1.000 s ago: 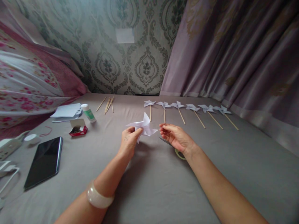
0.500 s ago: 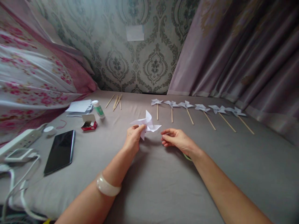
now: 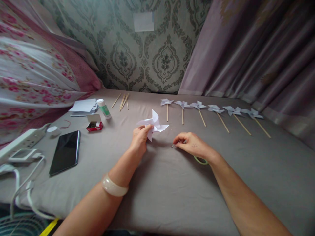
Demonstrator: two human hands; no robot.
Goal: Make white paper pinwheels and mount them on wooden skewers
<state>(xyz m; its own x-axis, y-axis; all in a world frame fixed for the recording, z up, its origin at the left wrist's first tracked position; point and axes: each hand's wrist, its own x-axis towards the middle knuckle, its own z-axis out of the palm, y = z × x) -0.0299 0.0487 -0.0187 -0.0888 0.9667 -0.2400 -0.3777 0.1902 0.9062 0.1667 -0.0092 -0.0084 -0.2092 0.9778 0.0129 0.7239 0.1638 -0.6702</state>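
Between the thumb and fingers of my left hand (image 3: 141,136) is a white paper pinwheel (image 3: 157,126), its blades folded and no stick visible on it. My right hand (image 3: 190,143) is a little to the right, apart from the pinwheel, with thumb and forefinger pinched on a small shiny metal piece that looks like a thumbtack (image 3: 172,146). A small red box (image 3: 94,127) with its lid up and small metal pieces inside stands on the left. Finished pinwheels on sticks (image 3: 199,105) lie in a row at the back right.
Several loose wooden sticks (image 3: 123,101) lie at the back. On the left are stacked white paper (image 3: 85,105), a glue stick (image 3: 104,109), its white cap (image 3: 53,131), a phone (image 3: 65,152) and a power strip (image 3: 28,141) with white cables. A pink curtain (image 3: 221,49) hangs at right.
My right hand has moved slightly right and turned palm down, and the small metal piece now shows at its fingertips. The left hand keeps hold of the pinwheel. The view has tilted down slightly.
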